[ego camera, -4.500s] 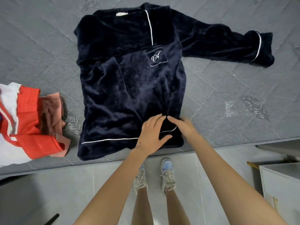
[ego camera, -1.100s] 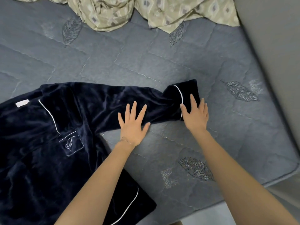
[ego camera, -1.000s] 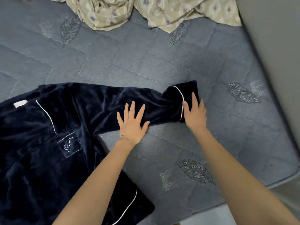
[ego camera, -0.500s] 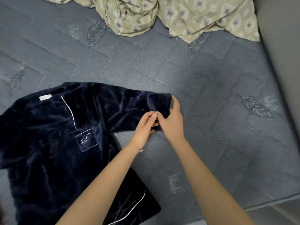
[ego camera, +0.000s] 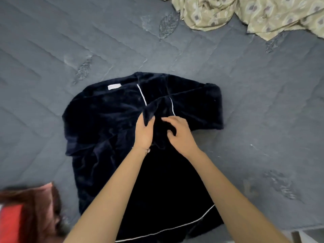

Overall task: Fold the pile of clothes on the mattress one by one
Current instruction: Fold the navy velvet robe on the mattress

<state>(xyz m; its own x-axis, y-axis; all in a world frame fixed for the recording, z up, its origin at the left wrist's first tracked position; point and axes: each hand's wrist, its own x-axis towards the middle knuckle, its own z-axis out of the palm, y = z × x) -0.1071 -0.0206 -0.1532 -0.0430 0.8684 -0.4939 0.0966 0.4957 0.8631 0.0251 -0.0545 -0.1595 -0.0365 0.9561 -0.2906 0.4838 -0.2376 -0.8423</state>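
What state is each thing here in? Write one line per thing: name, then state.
Navy top: spread on the mattress, partly folded.
Sleeve: folded in across the chest, cuff raised.
Left hand: grips the cuff.
Right hand: fingers curled on the sleeve.
Patterned sheet: crumpled.
Red and pink clothes: heaped, blurred.

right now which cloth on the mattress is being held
The navy top: left hand and right hand grip its sleeve. The beige cloth and red pile lie untouched.

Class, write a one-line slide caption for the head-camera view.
Left hand and right hand grip the sleeve cuff, folded across the navy top on the grey mattress.
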